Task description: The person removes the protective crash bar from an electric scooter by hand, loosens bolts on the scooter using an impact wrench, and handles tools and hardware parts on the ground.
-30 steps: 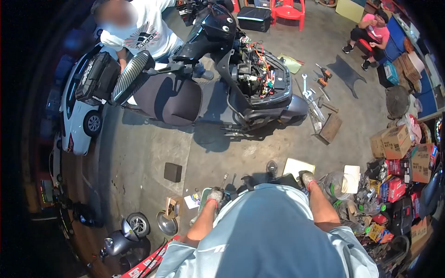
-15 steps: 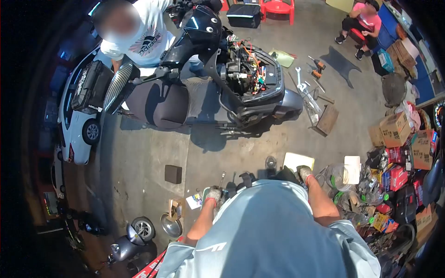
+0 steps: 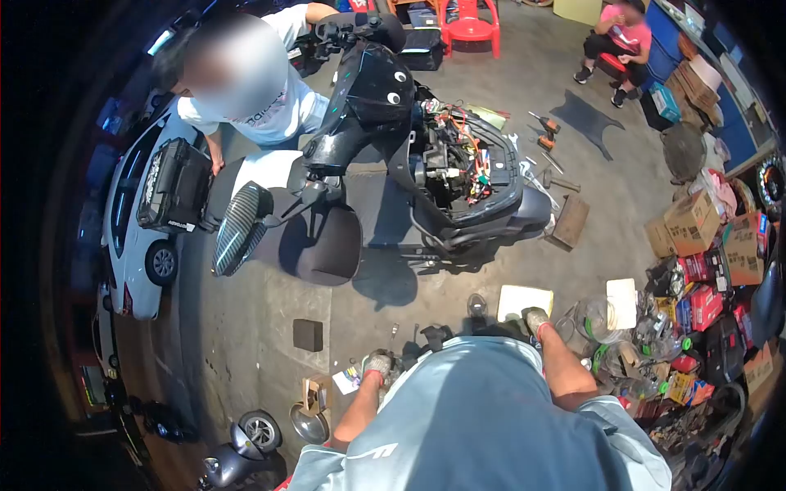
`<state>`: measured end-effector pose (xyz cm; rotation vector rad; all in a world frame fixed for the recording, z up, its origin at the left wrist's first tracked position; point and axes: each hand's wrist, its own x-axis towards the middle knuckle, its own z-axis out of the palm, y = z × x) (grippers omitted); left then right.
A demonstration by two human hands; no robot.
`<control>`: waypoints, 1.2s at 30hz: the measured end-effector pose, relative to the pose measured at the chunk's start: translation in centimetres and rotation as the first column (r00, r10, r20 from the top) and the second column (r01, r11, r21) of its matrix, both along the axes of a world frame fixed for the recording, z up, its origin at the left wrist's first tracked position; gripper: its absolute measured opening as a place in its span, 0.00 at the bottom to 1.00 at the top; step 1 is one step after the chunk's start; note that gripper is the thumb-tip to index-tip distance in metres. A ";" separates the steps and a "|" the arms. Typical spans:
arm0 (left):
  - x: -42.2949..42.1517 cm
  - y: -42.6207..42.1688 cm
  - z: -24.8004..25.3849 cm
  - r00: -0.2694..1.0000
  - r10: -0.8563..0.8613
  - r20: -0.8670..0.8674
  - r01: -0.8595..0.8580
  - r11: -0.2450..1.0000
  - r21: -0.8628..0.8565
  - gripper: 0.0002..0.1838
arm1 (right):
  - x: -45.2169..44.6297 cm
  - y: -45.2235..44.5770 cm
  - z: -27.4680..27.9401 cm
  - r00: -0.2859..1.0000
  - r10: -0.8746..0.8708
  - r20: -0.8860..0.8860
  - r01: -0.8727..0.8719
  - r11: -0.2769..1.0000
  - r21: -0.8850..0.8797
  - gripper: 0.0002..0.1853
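Observation:
My left hand [image 3: 378,363], in a grey glove with a red cuff, is low beside my body, near a printed paper [image 3: 347,380] on the floor. Its fingers are too small and unclear to read. My right hand [image 3: 536,321], gloved alike, hangs at my other side, next to a pale yellow-edged panel [image 3: 524,301]; its fingers are unclear too. Ahead stands a black scooter [image 3: 383,92] with its front cover off and coloured wiring [image 3: 476,164] exposed. Behind it a co-worker [image 3: 274,110] in a white shirt has one hand near the rear of the seat and an arm toward the handlebar.
A drill [image 3: 547,124], a hammer [image 3: 561,180] and a metal box [image 3: 566,222] lie beyond the scooter's front. Cartons [image 3: 689,222] and parts pile up at right. A black block [image 3: 308,335] and a small scooter [image 3: 237,458] are at left. Another person [image 3: 626,41] sits far back.
The scooter appears further right and nearer me, now covering part of the wrenches. The co-worker has shifted right, an arm extending toward the handlebar. My view has tilted slightly; my hands stay low.

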<state>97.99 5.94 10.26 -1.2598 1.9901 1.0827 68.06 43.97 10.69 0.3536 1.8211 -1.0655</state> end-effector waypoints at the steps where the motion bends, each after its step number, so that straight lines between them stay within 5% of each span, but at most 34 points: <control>1: 0.8 -1.6 -0.1 1.000 -0.004 0.000 0.004 1.000 -0.011 0.17 | 0.5 -1.3 0.6 0.998 0.049 -0.046 -0.049 0.999 0.003 0.10; 4: 0.8 -5.5 3.0 0.997 0.069 0.027 -0.069 0.997 0.029 0.17 | 1.6 -4.3 -1.0 0.962 0.215 -0.169 -0.206 0.976 0.073 0.12; 6: 3.4 -7.9 -1.0 0.997 0.076 -0.010 -0.075 0.996 0.038 0.16 | 2.8 -4.4 -6.5 0.900 0.387 -0.203 -0.343 0.913 0.220 0.14; 7: 3.3 -8.1 -0.8 0.998 0.069 -0.009 -0.069 0.997 0.043 0.16 | 3.3 -4.5 -6.5 0.618 0.643 -0.452 -0.517 0.766 0.382 0.13; 8: 3.4 -8.6 -0.4 0.998 0.070 0.004 -0.070 0.996 0.057 0.16 | 3.8 -5.1 -6.5 0.620 0.644 -0.449 -0.516 0.765 0.385 0.13; 10: 2.9 -10.1 2.1 0.996 0.087 0.014 -0.087 0.994 0.064 0.16 | 4.4 -6.7 -8.1 0.739 0.576 -0.351 -0.498 0.817 0.292 0.11; 11: 2.2 -10.4 4.1 0.998 0.050 0.043 -0.051 0.998 0.035 0.16 | 4.9 -9.9 -0.5 0.999 -0.053 -0.004 0.053 0.997 0.051 0.10; 13: 3.1 -10.8 4.0 0.998 -0.060 0.029 0.061 0.997 -0.055 0.17 | 5.3 -10.0 0.3 0.879 0.346 -0.327 -0.333 0.938 0.097 0.10; 16: 4.0 -10.0 0.6 0.999 -0.040 -0.033 0.038 0.996 -0.078 0.18 | 5.1 -5.9 -9.2 0.805 0.511 -0.303 -0.461 0.859 0.223 0.10; 17: 4.0 -9.3 0.9 0.999 -0.031 -0.019 0.029 0.995 -0.091 0.17 | 4.8 -6.4 -6.4 0.946 0.297 -0.128 -0.287 0.954 0.087 0.10; 19: 2.2 -7.8 3.9 1.000 -0.015 -0.016 0.013 0.993 -0.117 0.16 | 4.2 -6.5 -3.7 0.993 -0.044 0.105 0.040 0.999 0.036 0.10; 26: 0.5 -2.1 7.3 0.987 0.141 0.080 -0.139 0.990 -0.029 0.16 | 1.9 -2.0 -5.3 0.955 -0.190 0.227 0.193 0.981 0.005 0.11; 32: 1.9 4.5 0.1 0.962 0.273 0.009 -0.272 0.960 -0.064 0.15 | -3.2 0.9 -5.0 0.948 -0.232 0.219 0.237 0.972 0.004 0.06; 33: 3.1 5.4 -4.6 0.982 0.187 0.020 -0.182 0.971 -0.154 0.15 | -3.9 1.6 -5.4 0.938 -0.221 0.266 0.233 0.972 -0.016 0.05; 34: 1.9 6.2 -2.3 0.994 0.099 0.039 -0.087 0.967 -0.239 0.16 | -4.6 2.6 -6.3 0.927 -0.211 0.311 0.233 0.972 -0.034 0.05; 36: 1.0 7.3 0.2 0.998 0.016 0.061 -0.009 0.993 -0.116 0.14 | -5.8 3.3 -6.9 0.905 -0.209 0.371 0.261 0.960 -0.097 0.04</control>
